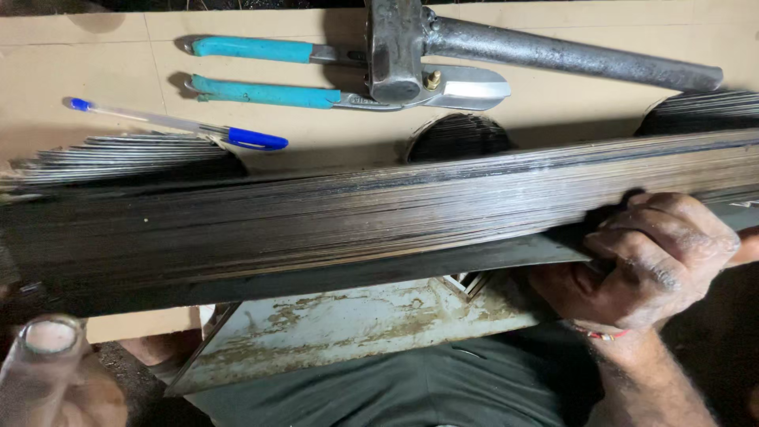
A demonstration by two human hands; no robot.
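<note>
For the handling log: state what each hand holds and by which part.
Right hand grips the stack of thin metal sheets at its near edge, toward the right end. Left hand: blurred, hold cannot be told.

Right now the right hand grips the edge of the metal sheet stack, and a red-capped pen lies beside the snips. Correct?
Not quite. In the head view the pen has a blue cap, not red. The right hand does grip the metal sheet stack, and the snips lie nearby.

I see the sheet stack (316,221) lying across the tabletop (79,71), my right hand (648,265) at its near right edge. Behind it lie a pen (174,126) at left, snips (348,75) in the middle, with a hammer (474,43) on them.
</note>
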